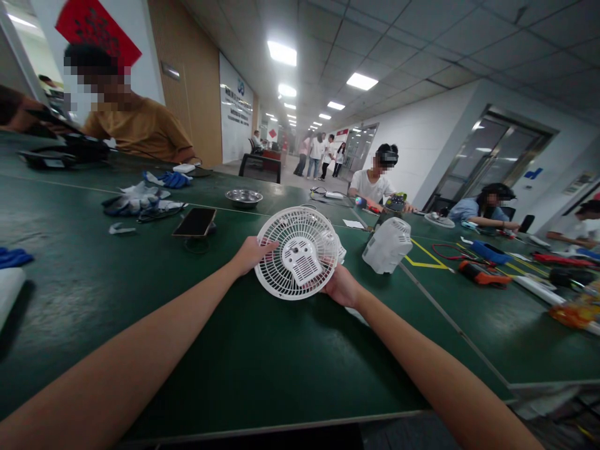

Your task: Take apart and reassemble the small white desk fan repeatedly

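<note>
A round white fan grille (273, 273) with a slotted motor cover (304, 265) at its centre is held up over the table, tilted toward me. My left hand (250, 255) grips its left rim, thumb lying over the ribs. At the lower right rim my right hand (344, 287) is closed on it, its fingers partly hidden behind the grille. Another white part shows behind the right edge, mostly covered. To the right of it stands a white plastic housing (387, 247).
On the green table (225, 350) lie a phone (195, 222), a metal bowl (244, 197) and work gloves (135, 200) to the left. An orange multimeter (484, 274) lies right. Several people sit around the table, one in a brown shirt (140, 128).
</note>
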A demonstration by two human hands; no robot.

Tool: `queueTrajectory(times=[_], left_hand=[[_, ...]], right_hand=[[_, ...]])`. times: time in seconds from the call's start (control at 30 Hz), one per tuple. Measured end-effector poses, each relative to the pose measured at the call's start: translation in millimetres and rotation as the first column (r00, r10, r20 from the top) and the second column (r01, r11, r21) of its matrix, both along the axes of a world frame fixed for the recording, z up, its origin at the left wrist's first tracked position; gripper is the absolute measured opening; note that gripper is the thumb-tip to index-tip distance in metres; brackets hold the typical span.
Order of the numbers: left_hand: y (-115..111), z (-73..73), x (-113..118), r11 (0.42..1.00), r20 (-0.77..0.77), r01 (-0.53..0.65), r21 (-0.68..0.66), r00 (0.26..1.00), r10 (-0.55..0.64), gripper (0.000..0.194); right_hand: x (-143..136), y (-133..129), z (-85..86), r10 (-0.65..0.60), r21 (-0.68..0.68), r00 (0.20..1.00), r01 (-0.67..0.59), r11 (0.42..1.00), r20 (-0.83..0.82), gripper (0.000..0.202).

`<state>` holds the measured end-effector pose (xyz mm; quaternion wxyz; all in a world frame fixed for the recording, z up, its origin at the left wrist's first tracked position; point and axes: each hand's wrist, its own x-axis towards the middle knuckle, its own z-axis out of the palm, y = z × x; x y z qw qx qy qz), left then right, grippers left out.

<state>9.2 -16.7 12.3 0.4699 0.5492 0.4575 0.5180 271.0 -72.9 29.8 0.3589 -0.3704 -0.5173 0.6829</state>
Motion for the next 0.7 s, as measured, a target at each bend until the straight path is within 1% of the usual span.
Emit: queueTrajectory(times=[0.07,0.17,0.27,0.33,0.4,0.47,0.53,0.6,0.7], left_hand=[[1,-1.0,0,1.0,0.009,-0.002,0.005,1.0,0.002,0.036],[2,-2.5,0,1.0,0.005,-0.012,0.018,1.0,0.012,0.042],[3,-3.9,-2,0.999,0.001,-0.03,0.037,1.0,0.03,0.045],[3,-5.1,-2,0.998,0.005,-0.045,0.05,0.999,0.045,0.045],[4,-6.4,-2,0.995,0.009,-0.069,0.073,0.998,0.068,0.044],[5,-7.4,-2,0.989,-0.001,-0.102,0.111,0.995,0.103,0.044],[6,-8.0,-1,0.981,-0.023,-0.126,0.146,0.991,0.13,0.045],[6,-8.4,0,0.98,-0.043,-0.128,0.155,0.99,0.136,0.046],[8,-9.1,0,0.984,0.0,-0.123,0.125,0.992,0.124,0.048]], right_hand=[[-1,-4,2.2,0.028,-0.057,0.998,-0.032,0.998,-0.056,0.034],[2,-7,6.3,0.04,-0.096,0.994,-0.05,0.994,-0.099,0.032],[0,-11,6.6,0.043,-0.124,0.991,-0.059,0.991,-0.131,0.031],[-5,-14,5.4,0.005,-0.13,0.988,-0.026,0.991,-0.156,0.028],[-13,-17,4.2,-0.078,-0.137,0.977,0.051,0.989,-0.197,0.023],[-22,-21,3.1,-0.13,-0.156,0.959,0.092,0.983,-0.252,0.022],[-29,-24,1.7,-0.129,-0.161,0.945,0.083,0.983,-0.301,0.024],[-32,-25,-0.6,-0.113,-0.139,0.941,0.071,0.988,-0.318,0.026],[-32,-25,-4.9,-0.141,-0.066,0.941,0.126,0.99,-0.309,0.027]])
